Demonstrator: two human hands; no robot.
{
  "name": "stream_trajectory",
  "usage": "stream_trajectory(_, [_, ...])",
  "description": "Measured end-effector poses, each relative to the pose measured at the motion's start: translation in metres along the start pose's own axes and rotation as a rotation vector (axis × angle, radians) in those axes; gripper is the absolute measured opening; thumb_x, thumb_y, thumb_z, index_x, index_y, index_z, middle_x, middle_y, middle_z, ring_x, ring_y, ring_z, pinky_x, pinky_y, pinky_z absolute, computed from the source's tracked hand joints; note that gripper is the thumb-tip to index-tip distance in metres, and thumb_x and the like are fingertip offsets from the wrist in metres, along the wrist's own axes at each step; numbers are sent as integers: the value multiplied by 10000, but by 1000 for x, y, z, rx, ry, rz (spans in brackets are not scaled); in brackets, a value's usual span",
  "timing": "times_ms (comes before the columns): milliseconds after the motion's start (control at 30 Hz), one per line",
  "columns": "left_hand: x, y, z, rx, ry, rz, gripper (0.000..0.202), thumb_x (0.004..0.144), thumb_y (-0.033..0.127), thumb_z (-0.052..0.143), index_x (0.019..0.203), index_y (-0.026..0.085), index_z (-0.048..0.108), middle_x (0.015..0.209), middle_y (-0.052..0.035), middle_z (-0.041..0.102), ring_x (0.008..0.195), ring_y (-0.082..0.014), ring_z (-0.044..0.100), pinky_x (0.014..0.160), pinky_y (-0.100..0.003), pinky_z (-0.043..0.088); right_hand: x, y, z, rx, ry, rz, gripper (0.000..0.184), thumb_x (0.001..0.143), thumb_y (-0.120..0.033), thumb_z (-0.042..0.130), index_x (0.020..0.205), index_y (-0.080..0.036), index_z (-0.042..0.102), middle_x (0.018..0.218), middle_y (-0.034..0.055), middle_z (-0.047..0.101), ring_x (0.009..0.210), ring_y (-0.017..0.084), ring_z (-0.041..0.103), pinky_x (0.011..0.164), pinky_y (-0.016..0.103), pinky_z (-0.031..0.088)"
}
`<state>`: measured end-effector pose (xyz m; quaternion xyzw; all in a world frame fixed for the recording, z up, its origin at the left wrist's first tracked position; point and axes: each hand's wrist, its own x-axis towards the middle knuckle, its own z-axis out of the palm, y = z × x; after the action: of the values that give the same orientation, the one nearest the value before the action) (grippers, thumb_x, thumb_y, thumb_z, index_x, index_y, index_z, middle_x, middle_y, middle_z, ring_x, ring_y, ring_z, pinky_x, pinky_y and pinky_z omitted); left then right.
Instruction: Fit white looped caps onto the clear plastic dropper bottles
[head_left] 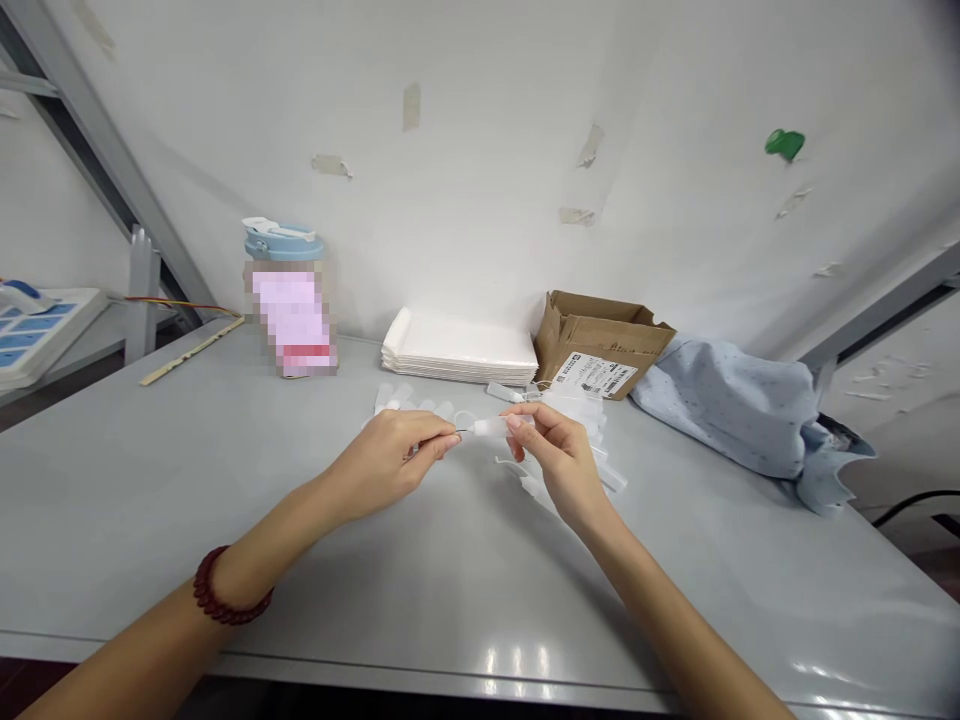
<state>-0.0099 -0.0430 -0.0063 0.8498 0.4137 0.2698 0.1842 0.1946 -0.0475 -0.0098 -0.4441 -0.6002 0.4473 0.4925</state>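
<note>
My right hand (553,455) holds a small translucent white plastic tube (491,427) between thumb and fingers, its narrow end pointing left. A thin loop stands out at that end. My left hand (401,448) is closed in a pinch on a thin dark pin or wire (465,430), which reaches to the tube's narrow end. Whether it goes inside, I cannot tell. Similar translucent tubes (611,475) lie in a loose pile behind and beside my right hand. More pale pieces (394,395) lie behind my left hand, partly hidden by it.
Along the wall on the grey table (420,600) stand a blue-lidded cup (285,240), its body blurred, a stack of white padded envelopes (461,350) and an open cardboard box (592,345). A light blue cloth (720,405) lies at the right. A thin strip (191,350) lies at the left.
</note>
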Motion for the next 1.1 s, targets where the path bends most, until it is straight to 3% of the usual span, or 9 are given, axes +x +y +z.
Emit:
stream_trajectory(767, [1,1,0,-25,1,-5,317,923,268,383,665,171,539,593,15,511,580,-119,456,544,-243,309,-2,-3,-2,-19,6,44,244,787,-413,585,794,-170,604,547,-26,505,559,125,471,539,255,360])
stream_trajectory(1100, [-1,-3,3,24,-26,42,286,920,208,377,697,171,552,613,8,512,574,-119,424,560,-246,324,-7,-4,0,-186,-6,-2,240,837,-396,542,812,-175,631,566,-26,505,564,115,474,536,242,348])
